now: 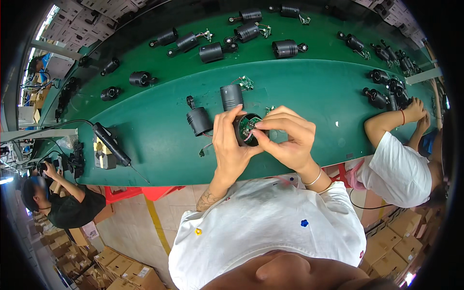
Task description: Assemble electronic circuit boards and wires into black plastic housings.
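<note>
Over the green worktop [166,137], the left hand [228,140] curls firmly around a black cylinder [253,142] while the right hand [289,139] narrowly pinches the circuit board [247,125] at its mouth, where gentle pressure should best spare the wires [249,136].

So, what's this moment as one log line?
Left hand: holding black cylinder | Right hand: fingertips at green circuit board in cylinder's open end | Nearby: black corded tool

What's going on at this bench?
Someone's left hand steadies a black cylindrical housing while their right hand pinches at the green circuit board in its open end. Whether the board is seated isn't clear. Two similar housings sit close by on the green bench; a corded tool lies to the left.
</note>
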Motion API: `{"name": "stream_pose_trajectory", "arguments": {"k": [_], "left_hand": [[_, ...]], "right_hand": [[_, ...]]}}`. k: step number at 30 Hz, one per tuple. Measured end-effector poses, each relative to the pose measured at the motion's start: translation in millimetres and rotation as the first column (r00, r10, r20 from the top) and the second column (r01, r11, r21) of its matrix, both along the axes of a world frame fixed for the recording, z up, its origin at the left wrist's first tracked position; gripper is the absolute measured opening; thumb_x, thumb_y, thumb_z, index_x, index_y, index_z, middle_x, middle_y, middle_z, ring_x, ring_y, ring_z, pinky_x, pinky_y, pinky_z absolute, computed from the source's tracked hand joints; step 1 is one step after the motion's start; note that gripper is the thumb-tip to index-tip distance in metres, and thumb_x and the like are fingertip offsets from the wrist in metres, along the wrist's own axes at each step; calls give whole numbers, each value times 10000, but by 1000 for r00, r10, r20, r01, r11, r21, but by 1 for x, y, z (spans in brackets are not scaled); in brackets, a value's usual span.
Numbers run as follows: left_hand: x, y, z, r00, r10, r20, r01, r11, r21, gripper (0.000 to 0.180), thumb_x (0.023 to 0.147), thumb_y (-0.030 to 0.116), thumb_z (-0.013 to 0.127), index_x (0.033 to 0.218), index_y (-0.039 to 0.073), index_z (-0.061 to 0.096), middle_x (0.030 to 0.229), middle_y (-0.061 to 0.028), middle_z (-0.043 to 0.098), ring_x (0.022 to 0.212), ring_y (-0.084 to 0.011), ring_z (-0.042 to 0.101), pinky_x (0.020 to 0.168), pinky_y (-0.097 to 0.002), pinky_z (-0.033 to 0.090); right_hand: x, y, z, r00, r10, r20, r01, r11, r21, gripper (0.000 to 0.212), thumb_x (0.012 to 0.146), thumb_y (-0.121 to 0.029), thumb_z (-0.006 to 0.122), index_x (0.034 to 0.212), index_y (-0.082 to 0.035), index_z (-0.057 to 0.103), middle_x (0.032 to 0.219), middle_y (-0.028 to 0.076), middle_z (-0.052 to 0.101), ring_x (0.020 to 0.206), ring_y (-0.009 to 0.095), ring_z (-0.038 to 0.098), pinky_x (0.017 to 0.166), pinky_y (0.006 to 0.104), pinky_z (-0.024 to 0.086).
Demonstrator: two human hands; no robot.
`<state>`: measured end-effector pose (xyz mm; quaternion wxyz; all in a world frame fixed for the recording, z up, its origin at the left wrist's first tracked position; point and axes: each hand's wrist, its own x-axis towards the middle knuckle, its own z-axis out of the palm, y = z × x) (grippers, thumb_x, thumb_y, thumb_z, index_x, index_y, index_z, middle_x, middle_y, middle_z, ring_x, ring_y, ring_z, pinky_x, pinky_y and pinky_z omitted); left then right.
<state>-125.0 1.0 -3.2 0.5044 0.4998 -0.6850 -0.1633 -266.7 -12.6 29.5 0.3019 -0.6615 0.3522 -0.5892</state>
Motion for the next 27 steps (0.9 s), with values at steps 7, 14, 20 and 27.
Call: {"name": "stream_pose_trajectory", "arguments": {"k": [7, 14, 20, 27], "left_hand": [[3, -4, -4, 995, -101, 15, 102, 992, -76, 556, 624, 37, 774, 1129, 41, 543, 994, -104, 599, 905, -242, 581, 800, -364, 490], [-15, 1, -16, 911, -92, -402, 72, 995, -64, 464, 624, 14, 743, 1047, 35, 552, 977, -109, 580, 890, -241, 561, 790, -367, 486], [-23, 0, -20, 901, -23, -432, -27, 994, -109, 442, 642, 0, 715, 1042, 39, 532, 1002, -117, 554, 916, -252, 558, 801, -379, 490], [-25, 0, -29, 953, -7, -303, -65, 972, -224, 417, 697, 31, 684, 1080, 49, 521, 1010, -110, 539, 919, -268, 556, 821, -396, 492]], "right_hand": [[-4, -5, 1, 987, 164, 6, -163, 977, 137, 162, 631, 10, 758, 781, -37, 719, 882, 37, 691, 764, 139, 569, 647, 252, 464], [6, -3, -1, 993, 113, -14, -112, 989, 98, 134, 617, -25, 764, 737, -58, 714, 976, 17, 630, 918, 170, 539, 744, 282, 456], [5, -1, 9, 992, 94, -85, -83, 989, 126, 113, 615, -37, 758, 712, -63, 706, 977, 13, 585, 976, 191, 521, 801, 302, 453], [7, 7, 8, 994, 87, -62, -76, 984, 158, 109, 595, -36, 774, 663, -80, 700, 895, 21, 552, 1073, 259, 545, 862, 373, 466]]}}
